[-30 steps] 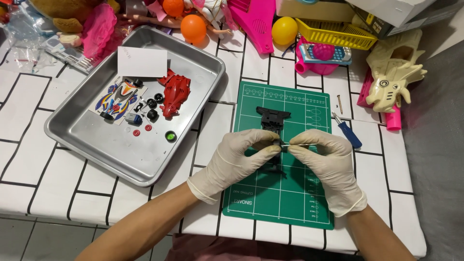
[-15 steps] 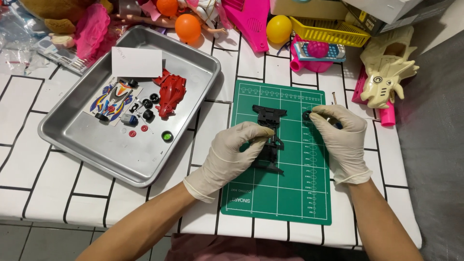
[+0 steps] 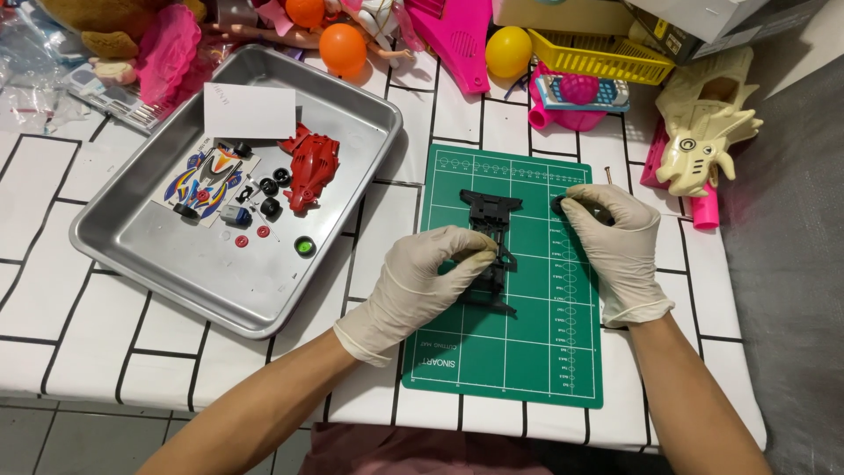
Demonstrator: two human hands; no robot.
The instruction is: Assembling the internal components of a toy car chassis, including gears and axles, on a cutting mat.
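A black toy-car chassis (image 3: 491, 220) lies on a green cutting mat (image 3: 527, 369). My left hand (image 3: 422, 286), in a white glove, pinches the chassis at its middle. My right hand (image 3: 615, 246), also gloved, is at the mat's right edge, apart from the chassis, with its fingertips closed on a small black part (image 3: 559, 204). In the metal tray (image 3: 176, 273) to the left are a red car body (image 3: 312, 167), a coloured sticker sheet (image 3: 207, 180), small black wheels (image 3: 272, 186) and a white card (image 3: 249, 111).
Toys crowd the table's far edge: orange balls (image 3: 343, 46), a yellow ball (image 3: 508, 51), a pink plastic piece (image 3: 457, 31), a yellow basket (image 3: 607, 54) and a cream skull-shaped toy (image 3: 703, 132). Grey fabric (image 3: 791, 264) lies on the right.
My right hand has left the chassis and moved up and right to the mat's edge, with a small dark part in its fingertips. My left hand stays on the chassis.
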